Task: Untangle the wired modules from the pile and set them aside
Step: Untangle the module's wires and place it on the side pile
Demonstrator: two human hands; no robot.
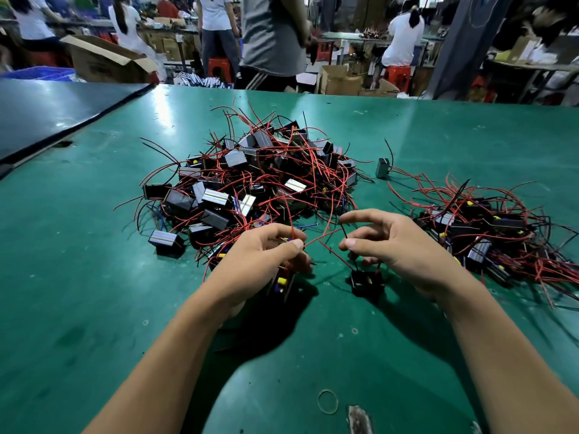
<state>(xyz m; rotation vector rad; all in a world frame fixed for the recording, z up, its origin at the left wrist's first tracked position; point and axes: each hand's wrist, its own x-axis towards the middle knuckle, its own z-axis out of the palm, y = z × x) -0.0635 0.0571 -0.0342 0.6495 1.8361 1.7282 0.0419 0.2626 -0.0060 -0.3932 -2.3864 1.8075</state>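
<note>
Left hand [266, 256] low over green table [94, 277], thumb and forefinger pinching red wire [313, 242]; yellow-tabbed module [283, 285] beneath its curled fingers. Right hand [388, 245] arched over black module [366, 281] on table, thumb and forefinger apart; hold on its wires unclear. Tangled pile [250, 183] just beyond hands, second heap [488, 236] at right, rubber band [328, 401] nearer.

Pile [257, 180] filled mid-table, wires splaying outward. Heap [488, 233] blocked the right side, with a lone module [383, 168] in the gap between them. Left hand [263, 255] and right hand [394, 245] sat just in front, a red wire [322, 237] strung across between them. Bare table [87, 277] lay open left of pile and along near edge, save a rubber band [328, 401].
</note>
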